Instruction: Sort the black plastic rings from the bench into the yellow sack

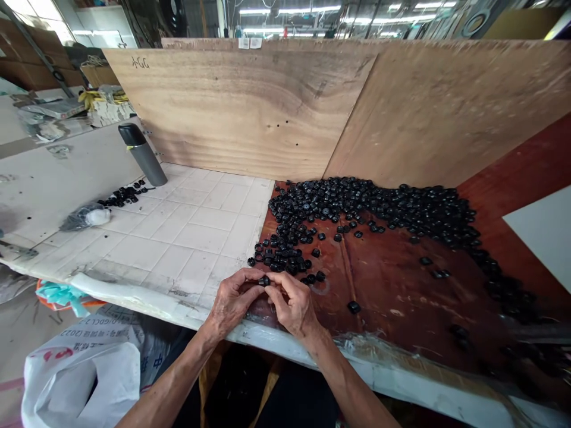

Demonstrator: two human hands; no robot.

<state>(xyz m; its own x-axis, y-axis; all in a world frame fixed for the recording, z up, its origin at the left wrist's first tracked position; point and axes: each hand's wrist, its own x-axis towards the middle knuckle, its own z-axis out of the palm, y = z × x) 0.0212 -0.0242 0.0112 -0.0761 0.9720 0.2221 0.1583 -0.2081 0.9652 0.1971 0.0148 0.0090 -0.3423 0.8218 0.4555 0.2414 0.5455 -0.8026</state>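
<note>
Between the fingertips of both hands is a small black plastic part (264,281), over the table's front edge. My left hand (234,299) pinches it from the left, thumb and forefinger closed. From the right, my right hand (291,300) pinches at the same part, its fingers curled in. The fingers cover much of the part, so its full shape is hidden. Just beyond my hands lies a small cluster of similar black parts (285,258), joined to a large heap of them (348,199) along the back board.
A grey bottle with a black lid (149,159) stands on the tiled surface (187,220) at left, near a few black pieces (125,195) and a plastic bag (84,217). Wooden boards (250,107) wall off the back. A white sack (84,374) sits below left.
</note>
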